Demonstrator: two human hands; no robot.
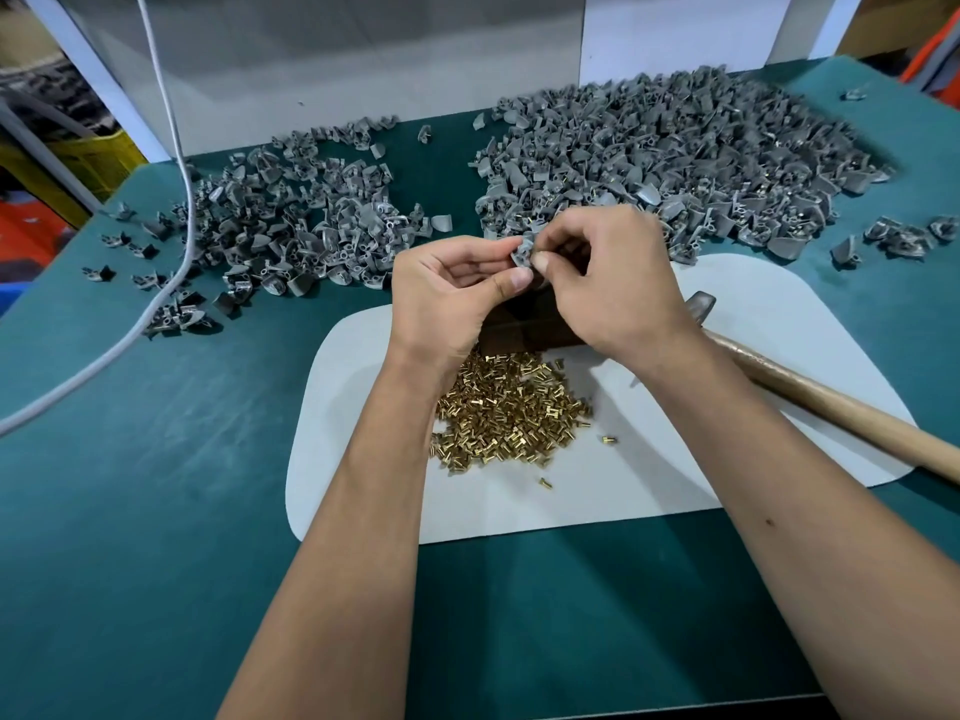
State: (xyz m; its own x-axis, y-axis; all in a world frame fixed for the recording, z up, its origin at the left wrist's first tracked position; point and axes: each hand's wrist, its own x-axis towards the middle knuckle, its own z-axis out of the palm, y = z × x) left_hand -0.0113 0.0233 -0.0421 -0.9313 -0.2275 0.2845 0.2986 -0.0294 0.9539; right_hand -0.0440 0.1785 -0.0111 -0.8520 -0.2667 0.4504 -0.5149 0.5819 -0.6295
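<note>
Here, left hand point(452, 293) and right hand point(613, 288) clamp fingertips on one grey plastic part point(523, 251) above a dark block point(524, 324), likely fitting one from the pile of brass inserts point(509, 413) below.

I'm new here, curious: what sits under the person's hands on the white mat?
A dark brown block, with a heap of small brass pins nearer. The left hand and right hand, pinching a small grey plastic part, cover the block's top.
</note>
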